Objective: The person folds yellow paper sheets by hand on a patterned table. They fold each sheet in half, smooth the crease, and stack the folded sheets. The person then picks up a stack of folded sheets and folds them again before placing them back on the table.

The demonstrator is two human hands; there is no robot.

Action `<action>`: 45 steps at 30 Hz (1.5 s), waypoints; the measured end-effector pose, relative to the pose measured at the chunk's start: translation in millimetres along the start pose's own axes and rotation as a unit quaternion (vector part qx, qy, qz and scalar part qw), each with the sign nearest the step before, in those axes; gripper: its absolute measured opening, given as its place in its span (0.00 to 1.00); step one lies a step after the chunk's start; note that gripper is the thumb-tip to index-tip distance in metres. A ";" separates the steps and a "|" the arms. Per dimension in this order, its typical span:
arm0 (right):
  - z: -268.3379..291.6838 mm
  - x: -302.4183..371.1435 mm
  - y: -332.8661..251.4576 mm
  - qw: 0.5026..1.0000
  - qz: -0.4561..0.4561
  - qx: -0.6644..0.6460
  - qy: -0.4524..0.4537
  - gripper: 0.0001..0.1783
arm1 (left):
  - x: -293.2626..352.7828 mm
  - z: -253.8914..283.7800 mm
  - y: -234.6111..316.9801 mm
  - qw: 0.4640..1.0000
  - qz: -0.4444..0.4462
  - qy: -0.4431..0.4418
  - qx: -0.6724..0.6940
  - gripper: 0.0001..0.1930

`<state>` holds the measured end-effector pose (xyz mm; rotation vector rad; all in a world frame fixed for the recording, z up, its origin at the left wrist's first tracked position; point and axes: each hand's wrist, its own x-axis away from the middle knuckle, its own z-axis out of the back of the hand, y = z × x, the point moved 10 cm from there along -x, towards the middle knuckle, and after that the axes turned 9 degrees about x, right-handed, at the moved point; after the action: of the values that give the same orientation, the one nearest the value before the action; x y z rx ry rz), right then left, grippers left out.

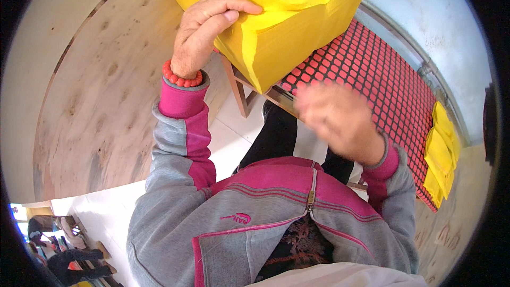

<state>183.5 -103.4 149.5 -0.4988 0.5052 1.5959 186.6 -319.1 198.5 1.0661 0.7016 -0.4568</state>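
A large yellow fabric bag (297, 34), box-shaped with creased sides, stands at the top of the view on a bench. My left hand (204, 26) pinches the bag's near left edge between thumb and fingers; a red bead bracelet circles that wrist. To the right and nearer my body, my right hand (337, 119) is in the air in front of the bag, apart from it. Motion smears its fingers, so what they hold, if anything, does not show.
Red cloth with a black net pattern (361, 69) covers the bench. Folded yellow fabric pieces (441, 151) lie at its right end. A wooden board (106, 95) rises on the left, and a pale wall with a pipe (425, 66) borders the right. Dark clutter (69, 250) fills the lower left.
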 end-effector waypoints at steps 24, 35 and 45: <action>12.3 -110.8 59.3 0.991 -0.012 -0.063 0.119 0.06 | 2.7 5.9 -4.7 0.999 0.011 0.011 0.036 0.14; 20.5 -105.4 62.2 0.977 -0.037 -0.104 0.182 0.06 | 5.6 10.4 -10.9 0.997 0.013 0.061 0.044 0.04; 20.2 -109.9 51.0 0.977 0.063 -0.039 0.199 0.09 | 5.5 15.4 -14.9 0.984 -0.009 0.132 0.118 0.03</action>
<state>140.9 -183.5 232.2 -0.8687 0.7904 1.6465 185.4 -339.4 189.9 1.3599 0.9085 -0.4250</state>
